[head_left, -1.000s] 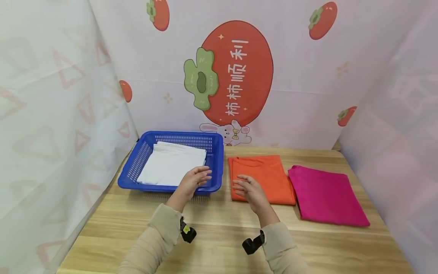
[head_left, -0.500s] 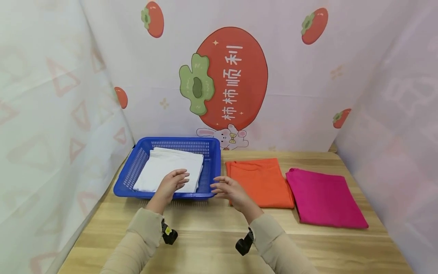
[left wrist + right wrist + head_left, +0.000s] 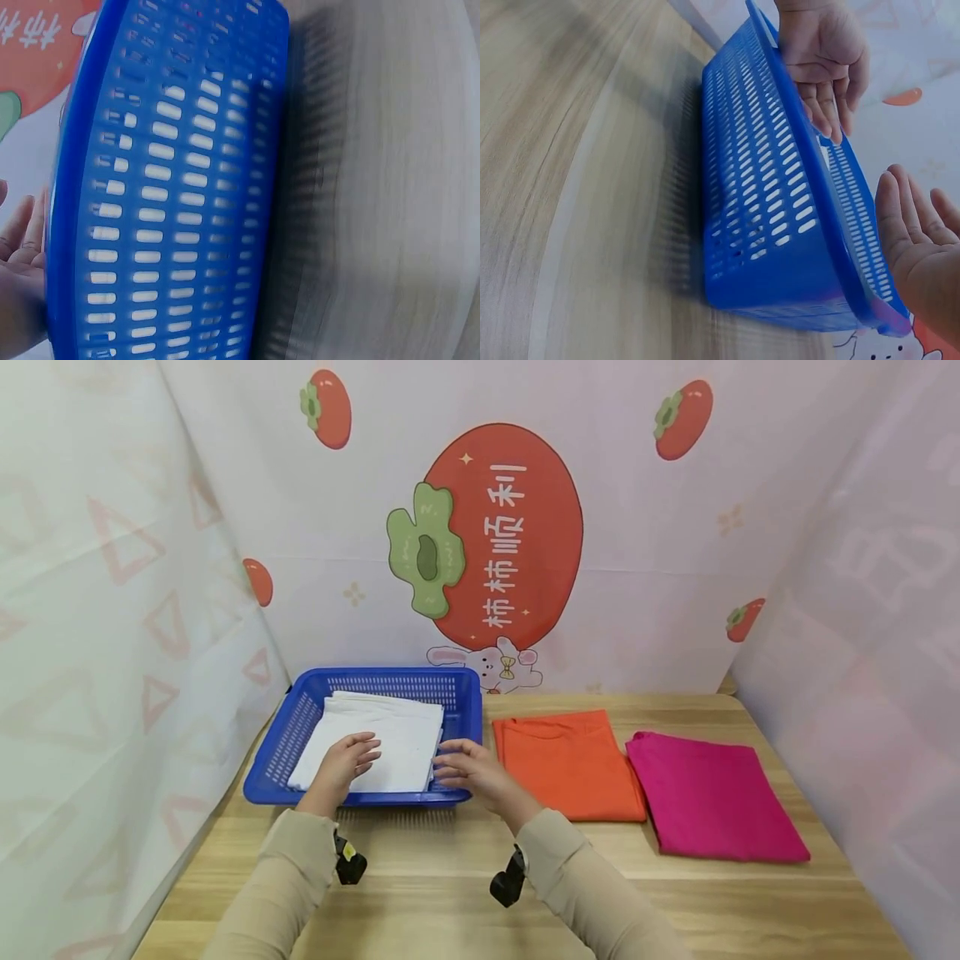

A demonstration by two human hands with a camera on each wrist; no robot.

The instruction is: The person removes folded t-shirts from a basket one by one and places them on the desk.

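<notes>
A blue plastic basket (image 3: pixel 474 727) with slotted walls stands at the left back of the table, and folded white cloth (image 3: pixel 397 739) lies inside it. Over the basket's near left part hovers my left hand (image 3: pixel 345 766), fingers loosely bent and holding nothing. My right hand (image 3: pixel 474 772) is above the basket's near right corner, also with nothing in it. In the right wrist view both palms face each other: the left hand (image 3: pixel 826 64) is at the far end, the right hand (image 3: pixel 926 244) nearer. The left wrist view shows the basket's slotted side (image 3: pixel 172 195) close up.
A folded orange garment (image 3: pixel 566 768) lies right of the basket. Beside it is a folded magenta cloth (image 3: pixel 716 797). Wooden tabletop (image 3: pixel 435 893) extends in front. Printed white curtains (image 3: pixel 637 635) enclose the back and sides.
Both hands have moved left, the right one from over the orange garment to the basket's corner. The view has shifted slightly. Basket and cloths lie as before.
</notes>
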